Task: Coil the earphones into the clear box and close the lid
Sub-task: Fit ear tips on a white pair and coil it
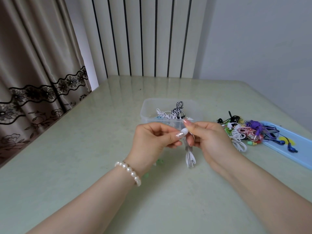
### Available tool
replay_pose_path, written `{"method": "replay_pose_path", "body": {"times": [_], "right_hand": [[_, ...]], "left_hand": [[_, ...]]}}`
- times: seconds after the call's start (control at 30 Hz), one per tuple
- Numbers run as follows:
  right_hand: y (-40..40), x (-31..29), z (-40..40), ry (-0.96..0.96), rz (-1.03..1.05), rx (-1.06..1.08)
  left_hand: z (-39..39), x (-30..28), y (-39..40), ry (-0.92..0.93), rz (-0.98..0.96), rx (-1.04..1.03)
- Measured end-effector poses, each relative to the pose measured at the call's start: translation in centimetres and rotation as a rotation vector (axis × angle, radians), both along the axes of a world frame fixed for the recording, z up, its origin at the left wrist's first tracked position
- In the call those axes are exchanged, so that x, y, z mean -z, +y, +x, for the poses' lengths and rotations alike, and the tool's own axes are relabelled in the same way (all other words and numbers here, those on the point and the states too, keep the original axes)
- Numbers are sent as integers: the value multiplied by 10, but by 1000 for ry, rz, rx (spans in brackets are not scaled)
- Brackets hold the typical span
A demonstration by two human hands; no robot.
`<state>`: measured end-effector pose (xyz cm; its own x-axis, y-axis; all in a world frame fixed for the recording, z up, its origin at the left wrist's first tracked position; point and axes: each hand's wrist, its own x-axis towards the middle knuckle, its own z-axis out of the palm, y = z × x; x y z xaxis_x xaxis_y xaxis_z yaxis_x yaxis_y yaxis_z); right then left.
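Hands meet just near of the clear box [152, 105], and between them we hold a folded white earphone cable [190, 156]. Our left hand [154, 137] pinches the top of the bundle between thumb and curled fingers, and our right hand [208, 135] pinches it from the other side, forefinger raised. The cable's loops and its plug hang down below the hands, close to the pale green table [84, 149]. The box stands open at mid-table, with white and black earphones [172, 112] already lying tangled inside. To the right, well apart from the box, a pile of colourful earphones [244, 130] spreads partly onto the blue lid [300, 149]. A pearl bracelet [129, 171] circles our left wrist.
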<state>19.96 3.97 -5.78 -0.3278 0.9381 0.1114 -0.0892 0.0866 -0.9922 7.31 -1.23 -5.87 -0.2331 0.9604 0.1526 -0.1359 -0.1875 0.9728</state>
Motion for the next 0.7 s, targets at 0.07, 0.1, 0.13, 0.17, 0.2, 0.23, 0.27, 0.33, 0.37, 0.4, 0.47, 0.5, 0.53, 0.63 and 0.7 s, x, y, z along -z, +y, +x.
{"method": "replay_pose_path", "body": {"times": [0.07, 0.1, 0.13, 0.17, 0.2, 0.23, 0.27, 0.33, 0.37, 0.4, 0.47, 0.5, 0.53, 0.63, 0.7], "right_hand": [[-1, 0, -1, -1, -12, 17], [-1, 0, -1, -8, -14, 23], [-1, 1, -2, -12, -18, 26], [-2, 1, -2, -15, -17, 27], [-2, 0, -2, -20, -6, 31], [-1, 0, -2, -29, 15, 40], [-1, 0, -1, -40, 41, 51], [0, -1, 0, -49, 83, 59], [0, -2, 0, -49, 96, 58], [0, -2, 0, -52, 104, 58], [0, -1, 0, -71, 110, 67], [0, 0, 0, -82, 105, 72], [1, 1, 0, -89, 95, 73], [1, 2, -1, -102, 47, 53], [1, 1, 0, -80, -10, 23]], "left_hand": [[1, 1, 0, 42, 65, -34], [2, 2, 0, 56, 93, -46], [2, 2, 1, 67, 116, -54], [1, 2, 0, 73, 129, -59], [1, 2, 0, 65, 128, -58], [1, 3, 0, 45, 112, -46], [2, 3, 1, 8, 82, -26], [3, 5, 1, -100, 13, 20], [3, 5, 1, -144, -5, 40], [3, 5, 2, -165, -11, 56], [3, 5, 2, -109, 12, 50], [2, 5, 2, -30, 44, 19], [0, 6, 3, 66, 86, -26], [-7, 11, 4, 370, 275, -153], [-10, 15, 7, 527, 363, -190]]}}
